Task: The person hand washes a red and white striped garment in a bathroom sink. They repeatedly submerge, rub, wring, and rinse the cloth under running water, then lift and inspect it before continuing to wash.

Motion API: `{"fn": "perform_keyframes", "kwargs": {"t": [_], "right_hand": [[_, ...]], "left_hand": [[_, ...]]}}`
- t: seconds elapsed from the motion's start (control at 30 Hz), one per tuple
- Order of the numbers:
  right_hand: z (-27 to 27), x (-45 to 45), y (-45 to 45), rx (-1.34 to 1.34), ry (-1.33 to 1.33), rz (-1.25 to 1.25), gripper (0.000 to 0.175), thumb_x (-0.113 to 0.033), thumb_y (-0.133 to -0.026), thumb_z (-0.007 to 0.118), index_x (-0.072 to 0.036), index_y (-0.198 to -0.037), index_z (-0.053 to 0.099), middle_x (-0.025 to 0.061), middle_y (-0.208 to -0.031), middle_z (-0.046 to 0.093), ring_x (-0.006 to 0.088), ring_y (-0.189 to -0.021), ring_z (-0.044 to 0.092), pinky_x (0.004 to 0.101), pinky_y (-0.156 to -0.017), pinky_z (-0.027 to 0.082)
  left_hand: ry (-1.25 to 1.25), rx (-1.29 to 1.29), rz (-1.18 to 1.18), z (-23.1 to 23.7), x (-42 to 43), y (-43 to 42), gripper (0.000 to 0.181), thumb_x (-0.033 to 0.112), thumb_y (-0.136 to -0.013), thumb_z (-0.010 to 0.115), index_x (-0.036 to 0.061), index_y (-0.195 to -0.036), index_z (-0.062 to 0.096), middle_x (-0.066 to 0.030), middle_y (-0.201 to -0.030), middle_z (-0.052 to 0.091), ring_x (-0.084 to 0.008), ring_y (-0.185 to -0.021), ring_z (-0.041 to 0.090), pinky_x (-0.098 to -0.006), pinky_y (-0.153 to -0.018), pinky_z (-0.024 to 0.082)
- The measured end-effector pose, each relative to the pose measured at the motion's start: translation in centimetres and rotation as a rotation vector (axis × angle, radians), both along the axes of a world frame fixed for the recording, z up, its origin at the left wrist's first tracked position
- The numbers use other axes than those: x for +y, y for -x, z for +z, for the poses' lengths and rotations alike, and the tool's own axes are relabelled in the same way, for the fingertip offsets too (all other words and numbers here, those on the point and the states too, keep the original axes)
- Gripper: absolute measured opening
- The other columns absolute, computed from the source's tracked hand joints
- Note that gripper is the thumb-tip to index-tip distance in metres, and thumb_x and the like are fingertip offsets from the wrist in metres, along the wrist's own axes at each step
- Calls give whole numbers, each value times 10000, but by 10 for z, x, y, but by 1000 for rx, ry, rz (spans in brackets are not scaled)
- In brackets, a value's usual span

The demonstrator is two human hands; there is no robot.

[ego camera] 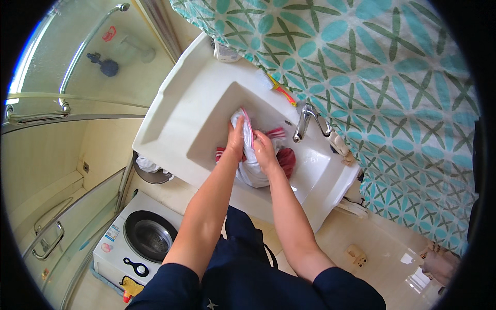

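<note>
A wet white garment (251, 174) with red parts lies bunched in the white sink basin (211, 128). My left hand (235, 136) holds a raised fold of it, thumb pointing up along the cloth. On the other side of that fold, my right hand (264, 150) grips the pink-red edging (248, 121) with curled fingers. A dark red part (286, 162) of the garment rests to the right of my right wrist, and a red-striped end (276, 133) lies beyond it. My forearms hide some of the cloth.
A chrome faucet (305, 123) rises at the basin's right, with a yellow-red scrub brush (281, 89) on the ledge. A patterned curtain (372, 77) hangs along the far side. A small washing machine (116, 248) and a basin of white cloth (149, 167) are at lower left.
</note>
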State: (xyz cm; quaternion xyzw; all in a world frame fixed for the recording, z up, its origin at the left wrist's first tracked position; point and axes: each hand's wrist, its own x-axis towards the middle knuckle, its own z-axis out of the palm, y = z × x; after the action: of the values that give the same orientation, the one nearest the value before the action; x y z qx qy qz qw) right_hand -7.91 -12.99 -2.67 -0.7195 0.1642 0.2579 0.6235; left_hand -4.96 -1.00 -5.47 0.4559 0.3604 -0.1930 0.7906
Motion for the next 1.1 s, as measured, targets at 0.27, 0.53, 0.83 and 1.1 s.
{"fn": "perform_keyframes", "kwargs": {"t": [0.27, 0.53, 0.83, 1.1], "right_hand": [[-14, 19, -40, -349, 656, 62, 415, -425, -993, 581, -33, -953, 713, 265, -909, 710, 453, -902, 686, 505, -779, 528], [-83, -45, -54, -23, -47, -40, 533, -362, -975, 535, -103, -1439, 566, 203, -1283, 653, 334, -1271, 607, 457, -1069, 444], [3, -16, -30, -96, 844, 672, 676, -315, -895, 702, -213, -1520, 464, 305, -1405, 488, 510, -1269, 566, 543, -1048, 496], [-26, -11, -28, -58, 364, -77, 555, -133, -914, 511, -22, -1458, 512, 157, -1263, 690, 296, -1160, 649, 419, -1014, 480]], "left_hand": [[-123, -29, 26, -22, -16, 18, 474, 408, -1072, 518, -33, -1041, 692, -85, -917, 687, -174, -847, 585, -371, -767, 505], [88, -101, 328, 6, 14, 39, 412, 240, -1054, 623, 28, -1388, 508, -92, -1259, 625, -191, -1075, 611, -339, -915, 515], [125, 137, 71, -12, -2, 61, 815, 366, -1042, 533, -4, -1649, 134, -205, -1711, 203, -320, -1578, 202, -391, -1267, 193], [-233, -22, -102, 8, -18, 41, 937, 568, -1023, 543, 11, -1652, 128, -226, -1677, 262, -359, -1548, 269, -419, -1253, 234]]}}
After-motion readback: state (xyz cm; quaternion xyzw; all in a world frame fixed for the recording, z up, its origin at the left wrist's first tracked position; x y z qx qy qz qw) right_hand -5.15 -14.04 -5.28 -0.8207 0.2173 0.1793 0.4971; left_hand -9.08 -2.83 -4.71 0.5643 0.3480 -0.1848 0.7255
